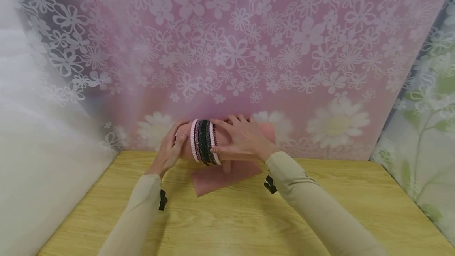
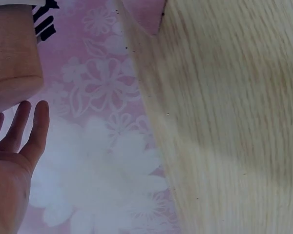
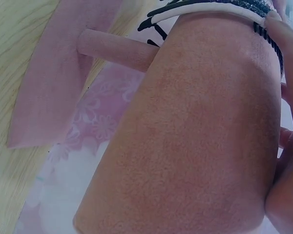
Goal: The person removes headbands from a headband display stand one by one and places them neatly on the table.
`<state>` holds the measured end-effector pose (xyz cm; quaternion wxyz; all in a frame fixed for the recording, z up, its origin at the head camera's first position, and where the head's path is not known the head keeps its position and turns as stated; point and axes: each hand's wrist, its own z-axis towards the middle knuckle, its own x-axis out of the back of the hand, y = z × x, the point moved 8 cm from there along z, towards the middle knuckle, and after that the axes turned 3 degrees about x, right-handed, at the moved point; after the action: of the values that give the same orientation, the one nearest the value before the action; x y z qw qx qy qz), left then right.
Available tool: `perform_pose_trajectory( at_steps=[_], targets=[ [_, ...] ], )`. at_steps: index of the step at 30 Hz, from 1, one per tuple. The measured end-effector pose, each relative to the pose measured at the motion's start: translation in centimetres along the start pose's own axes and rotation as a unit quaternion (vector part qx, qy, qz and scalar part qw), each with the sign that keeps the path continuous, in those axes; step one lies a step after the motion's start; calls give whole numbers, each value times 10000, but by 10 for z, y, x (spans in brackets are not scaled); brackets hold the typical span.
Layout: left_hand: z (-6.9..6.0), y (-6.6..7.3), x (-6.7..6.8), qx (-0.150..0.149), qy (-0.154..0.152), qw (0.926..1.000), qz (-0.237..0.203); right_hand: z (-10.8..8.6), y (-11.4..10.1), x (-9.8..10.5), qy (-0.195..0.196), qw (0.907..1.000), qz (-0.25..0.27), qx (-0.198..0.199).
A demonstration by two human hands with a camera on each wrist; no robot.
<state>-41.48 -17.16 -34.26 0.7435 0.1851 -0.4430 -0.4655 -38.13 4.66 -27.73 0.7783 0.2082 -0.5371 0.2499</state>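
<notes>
A pink plush-covered headband stand (image 3: 185,122) has a horizontal roll on a short post above a flat base (image 1: 213,183). Several headbands (image 1: 203,143) sit side by side around the roll's left half, pale pink, glittery and black. Rightmost is a whitish headband (image 1: 215,157) with dark teeth along its edge. My right hand (image 1: 247,135) spans this one, thumb at its front and index finger at its top, pinching it. The left hand (image 1: 167,151) touches the roll's left end; in the left wrist view its fingers extend loosely beside that end.
The stand rests near the back of a wood-grain table (image 1: 227,224). Close behind it hangs a pink floral curtain (image 1: 227,58). A whitish sheet (image 1: 46,149) borders the left side, and a green floral sheet (image 1: 426,129) the right.
</notes>
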Motion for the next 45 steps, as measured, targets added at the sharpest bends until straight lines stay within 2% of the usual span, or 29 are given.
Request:
perform_pose_trajectory(
  at_steps=[12,24,45],
  targets=[
    [-3,1,-2,-38,486,9988,69,2,0,-2,-51,9999,-78,-69],
    [-2,0,-1,-105,732,9972,113,1,0,1,-74,9997,146,-193],
    [-4,4,-1,39,702,9975,-35,-7,1,5,-185,9975,578,-368]
  ],
)
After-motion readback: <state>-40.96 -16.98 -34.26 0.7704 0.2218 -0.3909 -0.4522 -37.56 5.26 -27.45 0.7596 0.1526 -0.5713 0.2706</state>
